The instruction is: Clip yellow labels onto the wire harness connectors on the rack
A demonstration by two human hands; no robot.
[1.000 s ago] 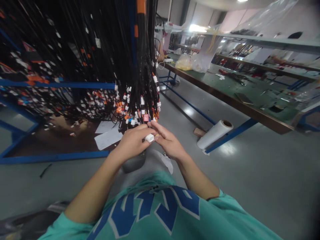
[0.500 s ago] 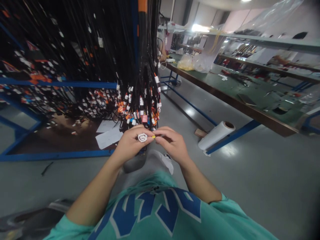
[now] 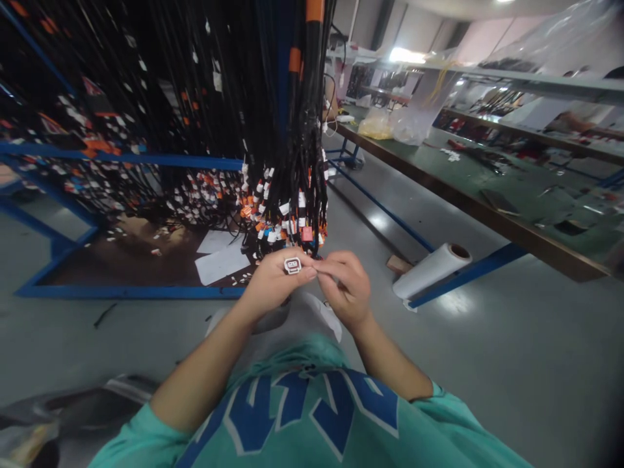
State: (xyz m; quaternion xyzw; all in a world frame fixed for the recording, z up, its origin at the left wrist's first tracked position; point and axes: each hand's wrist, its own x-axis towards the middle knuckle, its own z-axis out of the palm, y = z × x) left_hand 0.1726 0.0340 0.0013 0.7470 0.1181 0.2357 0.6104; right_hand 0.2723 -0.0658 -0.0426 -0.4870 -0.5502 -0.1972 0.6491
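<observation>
My left hand (image 3: pixel 277 281) is closed around a small white connector (image 3: pixel 293 265), whose open face with a dark inside points up between thumb and index finger. Right beside it, the fingers of my right hand (image 3: pixel 347 286) are pinched together at my left fingertips; what they hold, if anything, is too small to make out. Just beyond both hands hangs a thick bundle of black cables (image 3: pixel 305 143) ending in white, orange and blue connectors, with a pink connector (image 3: pixel 307 233) among them.
A blue rack (image 3: pixel 131 290) with many hanging cables stands at the left, white sheets (image 3: pixel 221 266) on its lower board. To the right are a long workbench (image 3: pixel 439 185) with plastic bags (image 3: pixel 409 123) and a white film roll (image 3: pixel 431 272) leaning below it.
The view has shifted, so the rack and bench appear farther right. The yellow piece between my fingertips no longer shows. My right fingers are curled more, and the connector has turned slightly.
</observation>
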